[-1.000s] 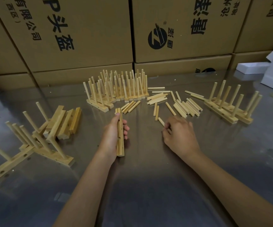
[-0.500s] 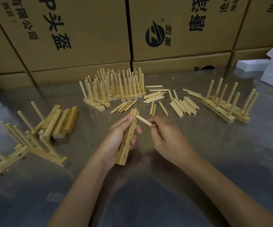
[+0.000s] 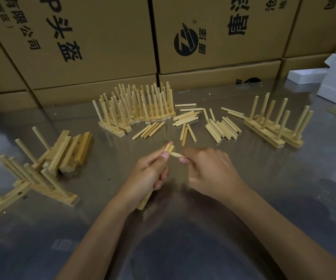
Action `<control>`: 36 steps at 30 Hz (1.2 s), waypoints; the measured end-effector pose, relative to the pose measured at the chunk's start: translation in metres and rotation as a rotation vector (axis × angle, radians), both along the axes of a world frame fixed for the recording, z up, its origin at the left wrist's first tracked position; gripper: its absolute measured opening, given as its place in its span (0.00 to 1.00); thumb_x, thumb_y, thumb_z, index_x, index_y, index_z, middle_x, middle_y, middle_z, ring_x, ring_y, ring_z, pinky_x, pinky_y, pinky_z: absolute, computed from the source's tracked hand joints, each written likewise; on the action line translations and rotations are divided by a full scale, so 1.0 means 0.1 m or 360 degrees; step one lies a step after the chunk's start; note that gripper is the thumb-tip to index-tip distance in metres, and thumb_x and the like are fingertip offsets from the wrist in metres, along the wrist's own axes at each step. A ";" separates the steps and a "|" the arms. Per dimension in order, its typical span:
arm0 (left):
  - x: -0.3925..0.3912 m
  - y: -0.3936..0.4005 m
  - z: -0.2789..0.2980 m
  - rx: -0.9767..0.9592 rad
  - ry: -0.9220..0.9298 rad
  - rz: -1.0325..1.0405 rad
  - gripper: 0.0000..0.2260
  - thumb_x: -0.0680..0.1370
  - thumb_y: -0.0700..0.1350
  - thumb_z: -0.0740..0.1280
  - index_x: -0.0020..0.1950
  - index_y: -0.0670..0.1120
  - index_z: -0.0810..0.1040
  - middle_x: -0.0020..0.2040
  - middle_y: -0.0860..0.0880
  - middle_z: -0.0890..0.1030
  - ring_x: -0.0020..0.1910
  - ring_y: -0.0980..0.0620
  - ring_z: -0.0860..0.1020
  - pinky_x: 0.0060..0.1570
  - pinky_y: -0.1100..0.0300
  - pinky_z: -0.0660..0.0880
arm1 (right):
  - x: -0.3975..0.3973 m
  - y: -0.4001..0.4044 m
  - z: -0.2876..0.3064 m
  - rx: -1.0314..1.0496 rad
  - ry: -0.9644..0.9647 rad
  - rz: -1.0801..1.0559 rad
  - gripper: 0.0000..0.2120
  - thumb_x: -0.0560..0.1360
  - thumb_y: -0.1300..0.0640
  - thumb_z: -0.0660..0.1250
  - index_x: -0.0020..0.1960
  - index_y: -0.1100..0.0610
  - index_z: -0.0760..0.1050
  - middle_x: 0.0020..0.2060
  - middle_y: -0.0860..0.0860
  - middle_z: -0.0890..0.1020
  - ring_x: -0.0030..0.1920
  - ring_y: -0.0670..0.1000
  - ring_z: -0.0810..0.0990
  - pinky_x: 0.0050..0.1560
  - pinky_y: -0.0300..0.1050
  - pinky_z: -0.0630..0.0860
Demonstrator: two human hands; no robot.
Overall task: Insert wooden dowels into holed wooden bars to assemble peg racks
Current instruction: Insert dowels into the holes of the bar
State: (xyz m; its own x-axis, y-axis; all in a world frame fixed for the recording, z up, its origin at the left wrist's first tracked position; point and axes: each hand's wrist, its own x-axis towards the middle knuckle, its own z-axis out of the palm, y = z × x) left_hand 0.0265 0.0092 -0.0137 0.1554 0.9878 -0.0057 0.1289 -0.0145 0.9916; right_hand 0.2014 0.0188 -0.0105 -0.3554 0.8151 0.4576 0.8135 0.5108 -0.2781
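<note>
Pale wood lies all over the shiny metal bench (image 3: 243,199), and in the middle the left hand (image 3: 145,176) has its fingers curled round a holed wooden bar (image 3: 145,200), held slanted with its far end (image 3: 169,148) poking out past the thumb and its near end showing below the palm. The right hand (image 3: 209,172) pinches a short wooden dowel (image 3: 176,155) between thumb and fingers, the dowel's tip meeting the bar near its far end; the spot is blurred, so whether the tip sits in a hole is hard to say. Beyond the hands, loose dowels (image 3: 221,129) lie scattered flat on the bench, with a small cluster of four (image 3: 149,130) just left of them. Behind those stands a dense row of finished peg racks (image 3: 137,106), pegs upright. To the right, two more racks (image 3: 274,128) sit side by side with their pegs leaning up and back. At the left, a stack of plain bars (image 3: 70,152) rests against several tipped racks (image 3: 36,178) whose pegs point up and to the left, and a long holed bar (image 3: 3,203) runs toward the near left edge. Brown cardboard boxes (image 3: 102,37) printed in black characters wall the back of the bench, and white foam blocks (image 3: 332,79) lie at the far right
</note>
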 end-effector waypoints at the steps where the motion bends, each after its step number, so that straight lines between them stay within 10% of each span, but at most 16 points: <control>1: 0.01 0.00 -0.01 -0.0004 -0.0021 0.0002 0.16 0.84 0.51 0.59 0.72 0.59 0.73 0.32 0.49 0.70 0.29 0.55 0.66 0.30 0.62 0.65 | -0.01 0.00 -0.01 -0.0048 0.0100 -0.0001 0.05 0.78 0.55 0.61 0.44 0.48 0.71 0.28 0.45 0.71 0.29 0.50 0.68 0.29 0.38 0.55; 8: 0.07 0.00 -0.04 -0.0031 -0.0042 0.0005 0.17 0.84 0.51 0.58 0.73 0.60 0.72 0.33 0.50 0.69 0.28 0.57 0.66 0.30 0.63 0.64 | -0.07 0.00 -0.02 -0.0481 0.0660 0.0017 0.07 0.78 0.58 0.64 0.43 0.54 0.79 0.33 0.51 0.80 0.38 0.53 0.78 0.37 0.48 0.73; 17: 0.00 0.10 -0.06 -0.0123 -0.0030 0.0305 0.15 0.86 0.52 0.56 0.72 0.58 0.70 0.33 0.49 0.76 0.28 0.54 0.71 0.27 0.61 0.68 | 0.13 0.31 -0.03 -0.0503 0.1192 -0.0211 0.08 0.80 0.61 0.62 0.53 0.56 0.80 0.47 0.49 0.81 0.48 0.46 0.77 0.43 0.27 0.69; 26: -0.21 0.22 -0.02 -0.0393 -0.0618 0.0776 0.16 0.86 0.53 0.55 0.52 0.44 0.76 0.32 0.45 0.78 0.24 0.52 0.69 0.20 0.65 0.65 | 0.01 0.98 -0.29 -0.0392 0.0323 -0.0753 0.14 0.76 0.46 0.68 0.53 0.57 0.76 0.55 0.55 0.76 0.60 0.56 0.73 0.56 0.51 0.74; 36: -0.23 0.22 -0.03 -0.0432 -0.0599 0.0735 0.16 0.85 0.54 0.55 0.55 0.45 0.76 0.32 0.46 0.80 0.25 0.53 0.70 0.21 0.65 0.66 | 0.20 0.78 -0.29 -0.0177 0.1468 -0.0872 0.02 0.73 0.59 0.68 0.42 0.54 0.77 0.33 0.43 0.77 0.36 0.43 0.75 0.34 0.26 0.67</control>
